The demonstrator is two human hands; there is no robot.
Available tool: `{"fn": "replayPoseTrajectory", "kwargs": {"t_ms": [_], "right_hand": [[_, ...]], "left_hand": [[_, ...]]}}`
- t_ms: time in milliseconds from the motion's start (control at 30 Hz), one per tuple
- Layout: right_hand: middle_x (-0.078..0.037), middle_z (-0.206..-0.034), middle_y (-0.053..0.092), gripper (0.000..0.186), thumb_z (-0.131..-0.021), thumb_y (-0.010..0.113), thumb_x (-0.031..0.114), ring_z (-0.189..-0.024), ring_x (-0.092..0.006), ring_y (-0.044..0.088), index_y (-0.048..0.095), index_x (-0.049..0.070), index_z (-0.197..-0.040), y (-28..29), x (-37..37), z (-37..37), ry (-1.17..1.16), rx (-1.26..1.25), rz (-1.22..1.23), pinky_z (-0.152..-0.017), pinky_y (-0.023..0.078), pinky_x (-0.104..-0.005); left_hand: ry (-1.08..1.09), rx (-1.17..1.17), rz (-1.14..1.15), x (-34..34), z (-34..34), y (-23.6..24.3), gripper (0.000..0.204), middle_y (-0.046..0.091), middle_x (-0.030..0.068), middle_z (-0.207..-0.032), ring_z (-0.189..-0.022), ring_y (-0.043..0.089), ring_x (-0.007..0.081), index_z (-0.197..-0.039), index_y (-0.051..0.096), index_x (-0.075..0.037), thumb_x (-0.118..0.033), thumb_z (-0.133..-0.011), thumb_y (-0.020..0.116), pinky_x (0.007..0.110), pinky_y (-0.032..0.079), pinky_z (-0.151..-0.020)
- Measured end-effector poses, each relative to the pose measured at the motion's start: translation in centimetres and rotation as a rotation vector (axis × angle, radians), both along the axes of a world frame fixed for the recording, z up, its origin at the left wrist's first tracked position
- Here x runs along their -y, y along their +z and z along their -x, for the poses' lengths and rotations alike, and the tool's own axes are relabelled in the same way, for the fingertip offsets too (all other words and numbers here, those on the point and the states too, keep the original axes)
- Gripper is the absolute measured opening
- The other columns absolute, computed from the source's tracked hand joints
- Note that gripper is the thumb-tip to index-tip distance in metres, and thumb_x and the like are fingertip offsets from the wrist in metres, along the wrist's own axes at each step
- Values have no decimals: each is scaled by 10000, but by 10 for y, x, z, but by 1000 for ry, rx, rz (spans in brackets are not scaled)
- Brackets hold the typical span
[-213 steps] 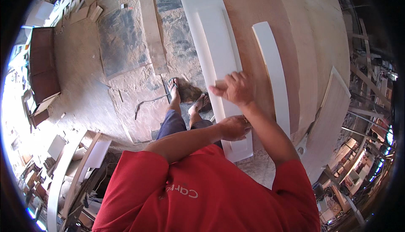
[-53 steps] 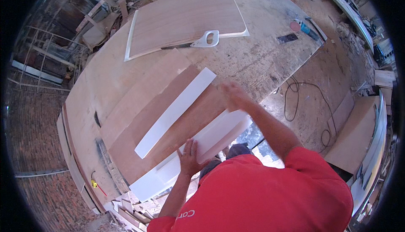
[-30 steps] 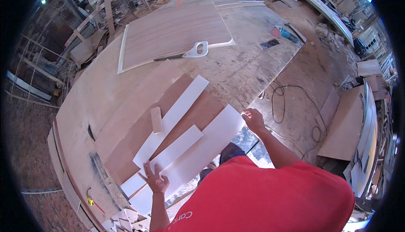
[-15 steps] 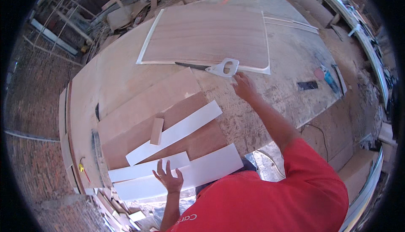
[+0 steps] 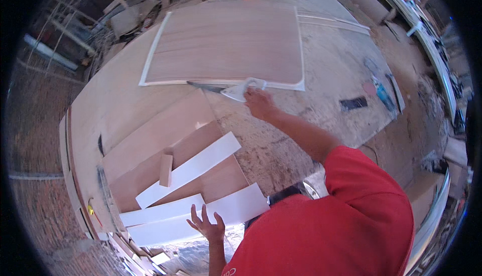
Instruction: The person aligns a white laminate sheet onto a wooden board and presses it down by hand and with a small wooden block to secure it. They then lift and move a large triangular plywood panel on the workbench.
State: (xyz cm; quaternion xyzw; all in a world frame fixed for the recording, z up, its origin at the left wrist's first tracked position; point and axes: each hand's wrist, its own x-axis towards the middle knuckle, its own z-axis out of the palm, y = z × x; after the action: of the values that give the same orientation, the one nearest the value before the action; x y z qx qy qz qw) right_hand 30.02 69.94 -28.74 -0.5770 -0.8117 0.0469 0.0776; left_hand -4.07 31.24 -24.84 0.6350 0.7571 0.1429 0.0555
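Note:
My right hand (image 5: 259,103) reaches far out over the work surface and closes on the pale handle of a handsaw (image 5: 236,89) lying at the lower edge of a large brown plywood sheet (image 5: 226,42). My left hand (image 5: 207,226) rests with fingers spread on the nearest white board (image 5: 236,208). Two more white strips, a long one (image 5: 193,168) and a shorter one (image 5: 163,211), lie on brown panels beside it. A small wooden block (image 5: 165,169) lies next to the long strip.
The big plywood-topped work surface (image 5: 321,80) is dusty and stained. A dark flat object (image 5: 355,103) and a blue tool (image 5: 382,91) lie at the right. Timber offcuts and scrap pile up along the far and left edges.
My right hand has stretched from the white boards up to the handsaw and taken its handle. My left hand stays spread on the near white board. The view has swung about.

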Motion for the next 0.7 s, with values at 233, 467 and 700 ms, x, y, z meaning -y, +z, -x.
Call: {"fn": "replayPoseTrajectory", "kwargs": {"t_ms": [233, 467, 700], "right_hand": [[-112, -1221, 652, 241, -868, 637, 186, -980, -312, 678, 695, 80, -1077, -6, -18, -29, -74, 250, -267, -784, 588, -463], [-92, -1128, 667, 212, -902, 639, 209, -941, -302, 698, 685, 95, -1075, 2, 22, -23, -11, 129, -344, -673, 589, -472], [-158, -1113, 678, 279, -874, 682, 251, -917, -339, 715, 700, 47, -1064, -24, 129, 122, 33, -122, -156, -722, 582, -485]], "left_hand": [[-160, -4, -56, -33, 5, 8, 526, 394, 175, -1598, -1513, 340, 356, -1395, 585, -140, -335, -912, 663, 680, 121, -1219], [-61, 38, -81, -7, 47, 13, 526, 426, 156, -1583, -1483, 386, 365, -1402, 582, -124, -296, -915, 686, 696, 134, -1207], [-249, 126, -98, 5, 4, 5, 508, 458, 171, -1552, -1477, 396, 364, -1393, 594, -121, -324, -931, 654, 673, 125, -1210]]}}
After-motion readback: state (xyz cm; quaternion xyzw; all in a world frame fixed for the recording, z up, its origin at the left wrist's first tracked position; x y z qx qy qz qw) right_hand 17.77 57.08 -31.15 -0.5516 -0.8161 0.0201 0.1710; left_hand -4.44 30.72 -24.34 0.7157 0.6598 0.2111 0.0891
